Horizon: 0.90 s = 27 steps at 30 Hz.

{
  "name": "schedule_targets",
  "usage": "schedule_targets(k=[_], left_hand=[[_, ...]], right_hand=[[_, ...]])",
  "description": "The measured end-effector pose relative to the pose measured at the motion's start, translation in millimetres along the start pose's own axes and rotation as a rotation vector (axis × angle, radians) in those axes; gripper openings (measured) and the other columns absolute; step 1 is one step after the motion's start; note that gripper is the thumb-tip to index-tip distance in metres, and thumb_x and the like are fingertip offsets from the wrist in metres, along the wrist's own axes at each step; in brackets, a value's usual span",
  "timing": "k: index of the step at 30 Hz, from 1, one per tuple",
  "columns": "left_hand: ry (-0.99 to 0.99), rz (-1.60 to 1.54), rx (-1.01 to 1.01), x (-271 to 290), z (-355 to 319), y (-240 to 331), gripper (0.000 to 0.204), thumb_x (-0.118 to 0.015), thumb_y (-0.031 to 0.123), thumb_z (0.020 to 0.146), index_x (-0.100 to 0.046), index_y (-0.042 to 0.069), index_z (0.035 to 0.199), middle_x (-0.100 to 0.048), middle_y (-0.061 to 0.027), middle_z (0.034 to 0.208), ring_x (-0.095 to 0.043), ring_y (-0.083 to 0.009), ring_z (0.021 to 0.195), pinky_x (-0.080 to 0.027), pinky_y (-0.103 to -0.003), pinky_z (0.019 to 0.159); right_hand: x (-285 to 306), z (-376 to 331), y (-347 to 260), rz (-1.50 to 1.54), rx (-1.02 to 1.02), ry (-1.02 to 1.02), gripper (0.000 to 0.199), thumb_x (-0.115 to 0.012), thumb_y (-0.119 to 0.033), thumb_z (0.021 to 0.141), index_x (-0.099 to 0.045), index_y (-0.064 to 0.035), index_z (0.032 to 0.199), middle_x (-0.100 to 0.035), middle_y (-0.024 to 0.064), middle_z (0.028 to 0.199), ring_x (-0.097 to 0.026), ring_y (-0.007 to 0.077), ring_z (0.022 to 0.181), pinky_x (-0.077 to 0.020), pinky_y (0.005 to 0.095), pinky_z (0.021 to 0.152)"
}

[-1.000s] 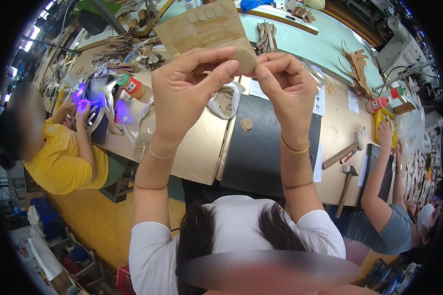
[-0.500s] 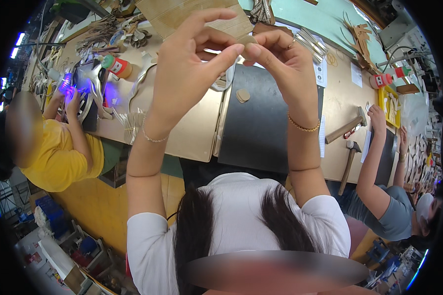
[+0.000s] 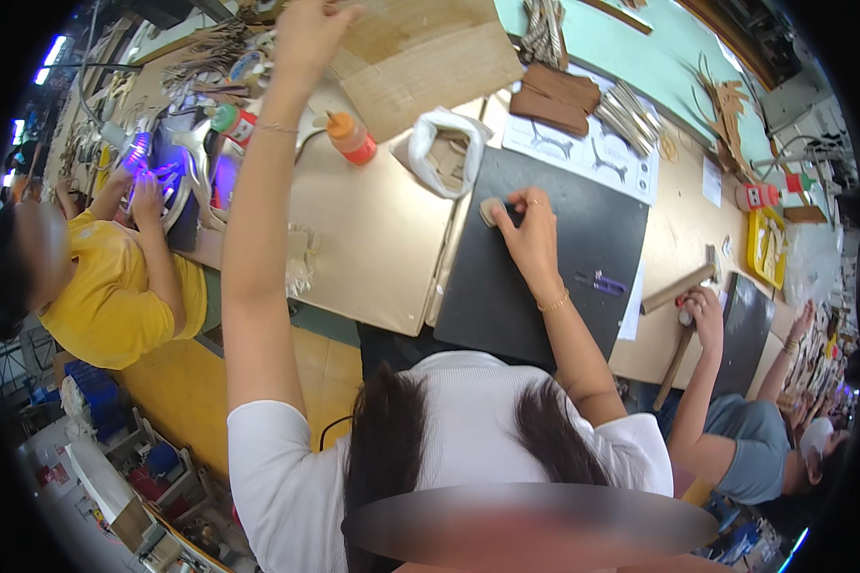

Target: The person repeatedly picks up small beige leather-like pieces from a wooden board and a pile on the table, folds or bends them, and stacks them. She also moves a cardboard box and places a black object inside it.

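Observation:
My right hand is low over a black mat, its thumb and fingers closing around a small beige rounded piece. Far forward on the left reaches my left arm, with my left hand at the top edge, beside a brown cardboard sheet. Its fingers are partly cut off, so whether it holds anything is hidden. Between my arms stand an orange-capped glue bottle and a white bag with beige pieces inside. A small purple tool lies on the mat.
Brown leather pieces and silvery strips lie on printed sheets behind the mat. A hammer is at the right, near a co-worker's hand. At the left, a co-worker in a yellow shirt works under a violet light.
My hands have parted from the small piece they both pinched. The left has gone forward and left; the right has come down to the beige piece on the mat.

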State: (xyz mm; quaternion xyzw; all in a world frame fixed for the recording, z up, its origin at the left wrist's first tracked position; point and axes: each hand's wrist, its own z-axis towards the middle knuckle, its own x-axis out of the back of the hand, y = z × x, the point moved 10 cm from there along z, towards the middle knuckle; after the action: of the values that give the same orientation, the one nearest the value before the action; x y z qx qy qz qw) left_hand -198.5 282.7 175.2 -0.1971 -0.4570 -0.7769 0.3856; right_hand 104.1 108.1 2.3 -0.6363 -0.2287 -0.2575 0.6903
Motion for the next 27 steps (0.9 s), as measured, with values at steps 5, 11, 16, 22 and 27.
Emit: schedule_targets(k=[5, 11, 16, 22, 27], left_hand=[[0.047, 0.369, -0.272, -37, 35, -20, 0.036, -0.072, 0.031, 0.081, -0.069, 0.010, 0.111, -0.063, -0.0136, 0.109, -0.061, -0.0308, 0.100, -0.048, -0.044, 0.085], [0.187, 0.585, -0.312, -56, 60, -14, 0.024, -0.071, 0.029, 0.082, -0.071, 0.014, 0.101, -0.063, -0.0096, 0.106, -0.059, -0.0262, 0.104, -0.042, -0.044, 0.088], [0.124, 0.536, -0.136, -63, 68, -30, 0.016, -0.069, 0.025, 0.083, -0.069, 0.013, 0.093, -0.063, -0.0045, 0.103, -0.059, -0.0258, 0.101, -0.039, -0.046, 0.086], [0.105, 0.512, -0.080, -67, 71, -39, 0.012, -0.068, 0.022, 0.083, -0.069, 0.012, 0.089, -0.062, -0.0052, 0.101, -0.058, -0.0261, 0.104, -0.038, -0.047, 0.086], [0.129, 0.496, -0.090, -68, 72, -41, 0.012, -0.068, 0.022, 0.083, -0.069, 0.011, 0.087, -0.061, -0.0067, 0.102, -0.057, -0.0281, 0.102, -0.039, -0.050, 0.086]], right_hand=[[22, 46, -48, 0.117, 0.234, 0.123, 0.020, -0.074, -0.012, 0.080, -0.062, -0.0017, 0.092, -0.054, 0.0111, 0.089, -0.055, 0.0262, 0.082, -0.0458, 0.0355, 0.074], [1, 162, -152, -0.017, 0.774, 0.384, 0.013, -0.072, -0.013, 0.079, -0.066, -0.0042, 0.086, -0.060, 0.0099, 0.094, -0.063, 0.0282, 0.084, -0.0509, 0.0379, 0.071], [-43, 257, -182, -0.173, 0.818, 0.381, 0.015, -0.071, -0.017, 0.083, -0.065, -0.0058, 0.090, -0.060, 0.0073, 0.103, -0.065, 0.0259, 0.081, -0.0529, 0.0348, 0.067], [-68, 284, -182, -0.278, 0.926, 0.422, 0.015, -0.069, -0.019, 0.079, -0.063, -0.0063, 0.083, -0.059, 0.0052, 0.097, -0.065, 0.0229, 0.074, -0.0535, 0.0320, 0.063], [-79, 290, -181, -0.387, 0.958, 0.385, 0.015, -0.067, -0.018, 0.083, -0.061, -0.0051, 0.085, -0.058, 0.0046, 0.099, -0.065, 0.0224, 0.079, -0.0529, 0.0329, 0.065]])
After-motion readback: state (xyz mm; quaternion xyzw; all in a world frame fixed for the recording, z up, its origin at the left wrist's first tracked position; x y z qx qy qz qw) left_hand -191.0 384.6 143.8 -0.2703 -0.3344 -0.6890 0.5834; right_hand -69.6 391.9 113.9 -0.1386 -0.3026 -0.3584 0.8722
